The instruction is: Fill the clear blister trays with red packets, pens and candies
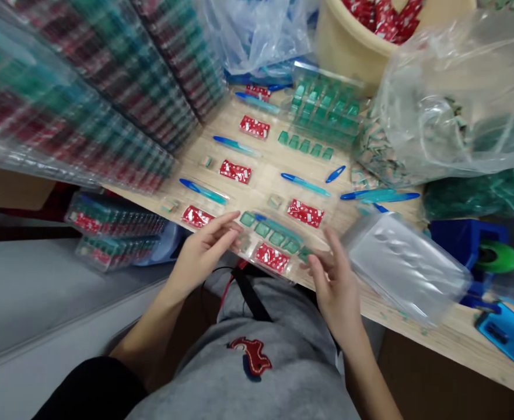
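Observation:
A clear plastic blister tray (pixel 278 242) lies at the near table edge, holding green erasers, a blue pen and a red packet (pixel 272 257). My left hand (pixel 204 251) touches its left end with fingers stretched out. My right hand (pixel 338 280) rests at its right end, fingers spread and slightly curled against the tray's edge. Neither hand grips anything I can make out. More open trays (pixel 257 169) behind it each hold a blue pen, a red packet and small pieces.
Tall stacks of filled trays (pixel 86 99) stand at the left. A stack of empty clear trays (pixel 405 265) lies at the right. A beige bucket of red packets (pixel 370 29), plastic bags (pixel 458 93), a blue tape dispenser (pixel 479 256) and a blue phone (pixel 508 335) surround the wooden table (pixel 414 326).

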Available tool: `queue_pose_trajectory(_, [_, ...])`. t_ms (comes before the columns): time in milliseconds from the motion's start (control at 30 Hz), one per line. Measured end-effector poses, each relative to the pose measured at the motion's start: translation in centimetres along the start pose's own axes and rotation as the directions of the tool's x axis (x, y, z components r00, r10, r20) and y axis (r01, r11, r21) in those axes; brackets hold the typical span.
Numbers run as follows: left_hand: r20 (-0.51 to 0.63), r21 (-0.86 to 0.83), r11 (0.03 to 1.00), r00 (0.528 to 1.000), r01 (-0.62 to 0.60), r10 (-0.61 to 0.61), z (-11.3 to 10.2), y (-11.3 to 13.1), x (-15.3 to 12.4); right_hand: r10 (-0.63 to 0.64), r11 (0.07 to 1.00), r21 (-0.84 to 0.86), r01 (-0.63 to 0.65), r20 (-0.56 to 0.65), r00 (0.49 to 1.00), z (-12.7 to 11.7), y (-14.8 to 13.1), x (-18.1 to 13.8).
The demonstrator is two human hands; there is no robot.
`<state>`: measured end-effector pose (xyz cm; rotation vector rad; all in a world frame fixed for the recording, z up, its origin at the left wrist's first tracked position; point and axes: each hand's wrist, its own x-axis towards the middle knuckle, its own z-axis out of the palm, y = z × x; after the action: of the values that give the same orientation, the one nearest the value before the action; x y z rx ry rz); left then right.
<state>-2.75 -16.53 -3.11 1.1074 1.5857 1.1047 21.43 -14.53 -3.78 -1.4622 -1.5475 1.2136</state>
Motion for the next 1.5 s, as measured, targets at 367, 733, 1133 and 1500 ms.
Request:
queue_pose_trajectory(367, [0.058, 0.730, 0.675, 0.994, -0.106, 0.094, 0.6, -2.7, -1.1, -0.214, 0.868, -0.462, 0.183, -0.014, 0.977, 2.0, 2.7, 0.2])
queue_pose_trajectory(733, [0.247, 0.730, 0.438, 0.800, -0.524, 0.547, 7.5, 8.4, 21.3, -0.464, 0.737, -0.602, 0.308, -0.120, 0.877, 1.4, 2.1, -0.5])
queue_pose_trajectory(1133, [0.497, 0.829, 0.215, 0.857, -0.516, 0.137, 11.8, 12.3, 29.8, -0.448, 0.797, -0.492, 0.351, -0.092, 0.889, 0.1, 1.8, -2.0])
queue_pose_trajectory(1500, [0.412, 0.751, 0.313, 0.783, -0.582, 0.466, 8.3, 14.0, 24.6, -0.457, 0.862, -0.323, 0.390, -0.163, 0.875, -0.5, 0.3, -1.4])
